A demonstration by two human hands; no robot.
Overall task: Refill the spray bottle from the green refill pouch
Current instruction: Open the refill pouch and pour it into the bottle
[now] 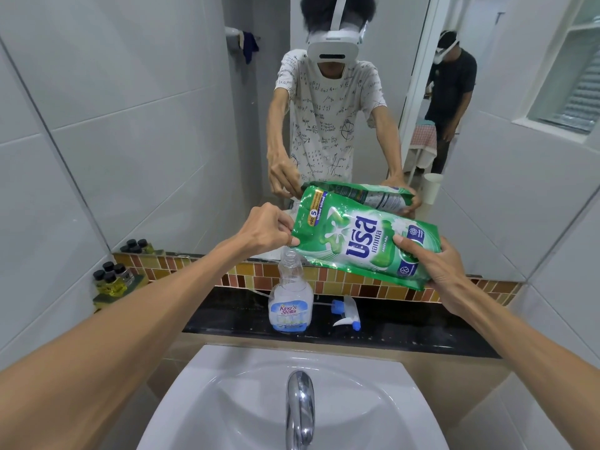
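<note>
A clear spray bottle [291,297] with a blue and white label stands uncapped on the black ledge behind the sink. The green refill pouch [360,235] is held tilted on its side above it, its lower left corner just over the bottle's open neck. My left hand [264,229] pinches that top-left corner of the pouch. My right hand [436,272] grips the pouch's bottom end at the right. The white and blue trigger sprayer head [345,311] lies on the ledge to the right of the bottle.
A white sink [227,401] with a chrome tap [300,407] is in front of me. Small dark-capped bottles [112,279] sit at the ledge's left end. A wall mirror [341,131] behind reflects me and another person. Tiled walls stand close on both sides.
</note>
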